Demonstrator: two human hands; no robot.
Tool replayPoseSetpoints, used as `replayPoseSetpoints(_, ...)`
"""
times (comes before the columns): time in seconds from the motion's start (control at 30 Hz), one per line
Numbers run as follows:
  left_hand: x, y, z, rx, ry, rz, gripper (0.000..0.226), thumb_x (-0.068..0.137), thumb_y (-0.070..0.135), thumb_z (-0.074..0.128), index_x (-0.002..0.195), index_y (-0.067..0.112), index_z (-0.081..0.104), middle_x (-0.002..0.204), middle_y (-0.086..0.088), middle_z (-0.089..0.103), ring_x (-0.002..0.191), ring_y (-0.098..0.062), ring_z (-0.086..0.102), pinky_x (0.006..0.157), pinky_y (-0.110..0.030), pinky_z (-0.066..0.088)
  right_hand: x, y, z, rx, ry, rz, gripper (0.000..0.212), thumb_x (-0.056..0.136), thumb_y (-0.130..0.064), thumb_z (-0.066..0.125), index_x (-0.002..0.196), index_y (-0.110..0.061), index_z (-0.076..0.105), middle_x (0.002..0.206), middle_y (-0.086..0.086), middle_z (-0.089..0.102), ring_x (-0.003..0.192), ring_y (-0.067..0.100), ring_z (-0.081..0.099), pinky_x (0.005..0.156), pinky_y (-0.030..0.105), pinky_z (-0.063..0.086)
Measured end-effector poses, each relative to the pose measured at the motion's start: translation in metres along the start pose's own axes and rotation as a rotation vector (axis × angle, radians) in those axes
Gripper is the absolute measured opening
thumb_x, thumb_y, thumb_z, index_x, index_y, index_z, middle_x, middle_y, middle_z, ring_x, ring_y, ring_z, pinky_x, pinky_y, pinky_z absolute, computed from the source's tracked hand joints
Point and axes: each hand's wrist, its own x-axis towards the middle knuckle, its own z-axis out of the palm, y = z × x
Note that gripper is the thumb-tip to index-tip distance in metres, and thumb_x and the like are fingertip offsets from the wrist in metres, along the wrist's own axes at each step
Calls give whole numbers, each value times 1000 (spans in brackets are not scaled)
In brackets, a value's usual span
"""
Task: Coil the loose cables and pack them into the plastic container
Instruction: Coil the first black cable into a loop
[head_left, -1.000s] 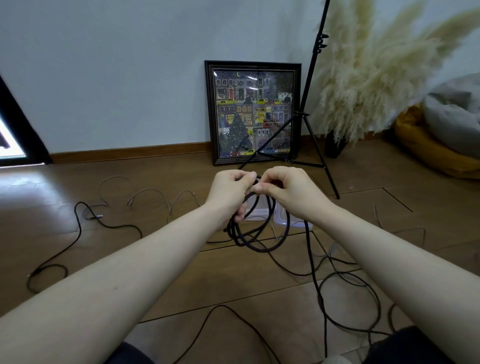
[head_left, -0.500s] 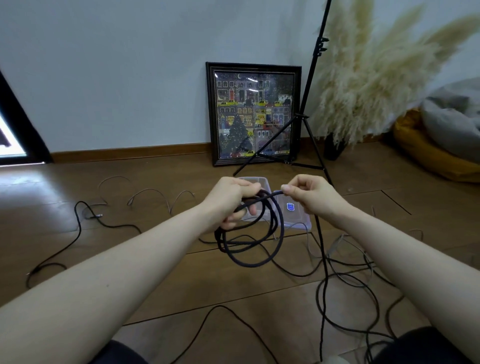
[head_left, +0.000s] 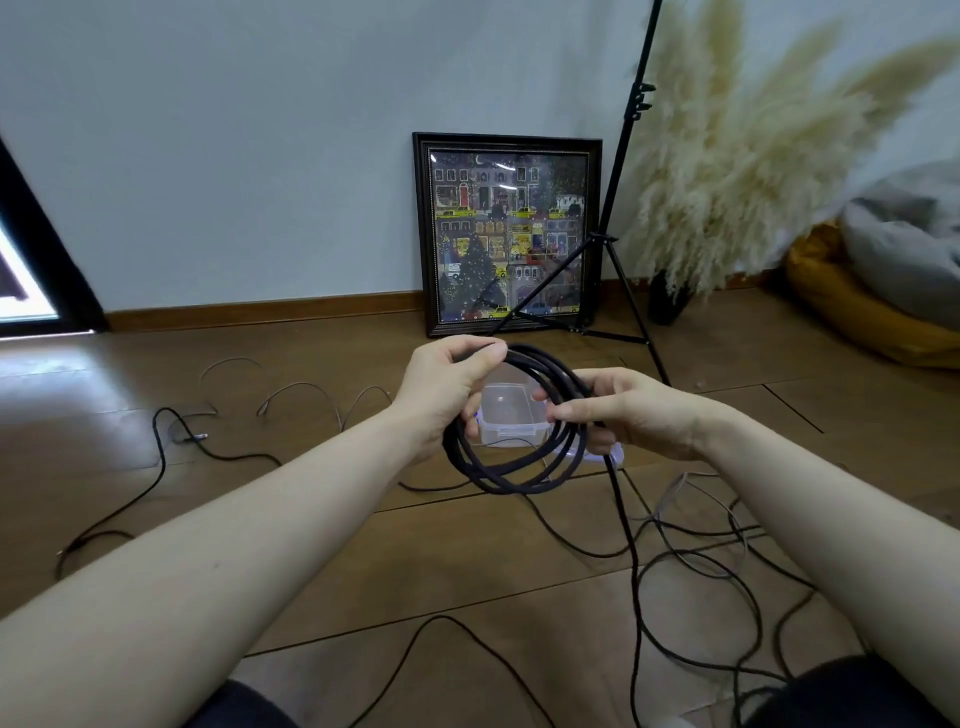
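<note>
Above floor, coil now wider, flatter.

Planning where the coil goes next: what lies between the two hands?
In the head view, the dark coiled cable spans between the left hand and right hand; the clear plastic container shows through its loops on the floor.
</note>
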Motion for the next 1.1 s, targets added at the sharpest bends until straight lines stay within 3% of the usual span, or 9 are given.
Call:
replayPoseSetpoints(0.2, 5, -1, 9, -93, 47, 7, 14, 98, 12, 60, 109, 11, 68, 52, 3, 45, 37, -9, 38, 34, -21, 38, 8, -2, 15, -340, 226, -80, 11, 102, -4, 46, 105, -12, 53, 83, 8, 67, 44, 9, 39, 47, 26, 33)
replayPoseSetpoints(0.33, 7, -1, 3, -87, -2, 2, 17, 94, 9, 65, 109, 15, 70, 60, -2, 52, 38, -10, 42, 35, -21, 41, 8, -1, 14, -233, 169, -52, 8, 103, -15, 47, 99, -22, 50, 76, 0, 58, 47, 7, 39, 45, 21, 30)
replayPoseSetpoints(0.5, 8, -2, -4, -12, -96, 48, 31, 86, 2, 72, 114, 17, 70, 90, -19, 61, 42, -14, 47, 41, -27, 50, 7, 3, 2, -255, 305, -45, 8, 98, -22, 58, 97, -18, 52, 72, -3, 52, 53, 7, 47, 50, 20, 34)
replayPoseSetpoints(0.67, 8, -2, -4, 1, -102, 56, 33, 91, -4, 63, 115, 18, 69, 86, -21, 57, 45, -16, 52, 45, -31, 55, 3, 0, -4, -62, 222, -60, 23, 93, -36, 60, 92, -14, 53, 71, -3, 53, 53, 11, 40, 49, 21, 29)
replayPoseSetpoints(0.77, 6, 0, -4, -24, -134, 35, 35, 93, -4, 59, 119, 18, 68, 86, -21, 52, 48, -15, 52, 47, -31, 55, 2, 0, -5, 65, 190, -96, 28, 102, -33, 42, 103, -12, 60, 75, -2, 57, 48, 8, 32, 47, 20, 28)
replayPoseSetpoints(0.9, 4, 1, -3, 77, -205, 117, 35, 96, -1, 57, 122, 21, 66, 81, -19, 51, 46, -15, 50, 45, -33, 55, -1, 2, -4, -25, 251, -114, 35, 106, -18, 36, 134, -24, 56, 75, 0, 54, 50, 10, 27, 47, 21, 24)
replayPoseSetpoints(0.97, 3, 1, -5, 159, -220, 153, 36, 99, 4, 54, 128, 23, 62, 70, -23, 51, 41, -17, 51, 45, -35, 56, 1, 2, -1, -87, 291, -113, 36, 106, -16, 36, 134, -28, 55, 74, 0, 51, 49, 9, 26, 46, 20, 23)
replayPoseSetpoints(1.03, 2, -1, -5, 240, -232, 149, 39, 102, 5, 49, 135, 24, 56, 74, -29, 58, 37, -17, 52, 44, -32, 55, 3, 1, 3, -157, 343, -110, 36, 106, -15, 36, 128, -33, 58, 71, 0, 50, 47, 7, 28, 45, 21, 23)
replayPoseSetpoints(1.1, 1, -4, -5, 316, -235, 149, 40, 104, 7, 44, 135, 30, 53, 80, -11, 67, 36, -16, 51, 43, -29, 52, 4, 1, 6, -258, 389, -111, 36, 106, -14, 36, 125, -36, 58, 69, -1, 50, 48, 8, 29, 45, 21, 24)
